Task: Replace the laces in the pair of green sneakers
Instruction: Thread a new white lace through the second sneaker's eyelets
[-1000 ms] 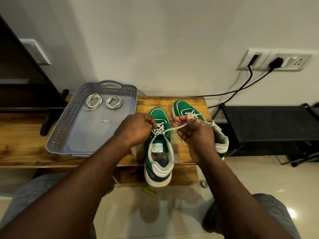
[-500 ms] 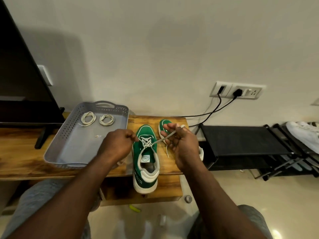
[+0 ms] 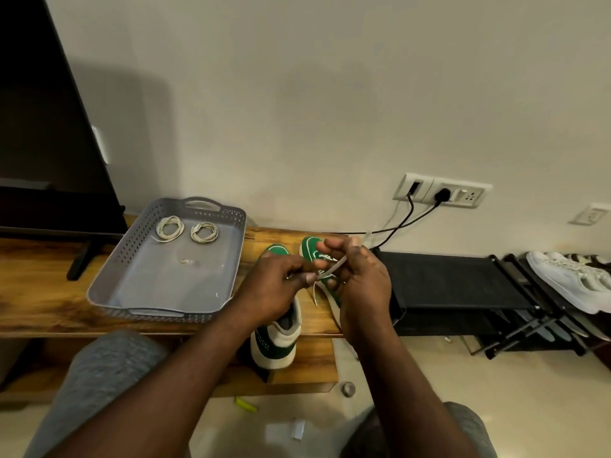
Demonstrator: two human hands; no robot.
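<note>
Two green sneakers with white soles stand side by side on a wooden bench (image 3: 39, 292), toes toward the wall. The left sneaker (image 3: 276, 342) shows its heel below my left hand (image 3: 274, 289), which covers its lacing and pinches the white lace (image 3: 334, 267) near the eyelets. My right hand (image 3: 358, 279) is raised over the right sneaker (image 3: 309, 247) and grips the same lace, pulled taut between both hands. A loose lace end hangs down between the shoes. Two coiled white laces (image 3: 170, 228) (image 3: 204, 232) lie in the grey tray.
A grey perforated tray (image 3: 132, 259) sits left of the shoes. A dark TV (image 3: 43, 127) stands at far left. A black shoe rack (image 3: 456, 285) with white sneakers (image 3: 568, 279) is on the right. Cables run from a wall socket (image 3: 441, 193). Small scraps lie on the floor.
The camera tilted up and back. My hands came closer together over the left sneaker, and my right hand lifted the lace higher.
</note>
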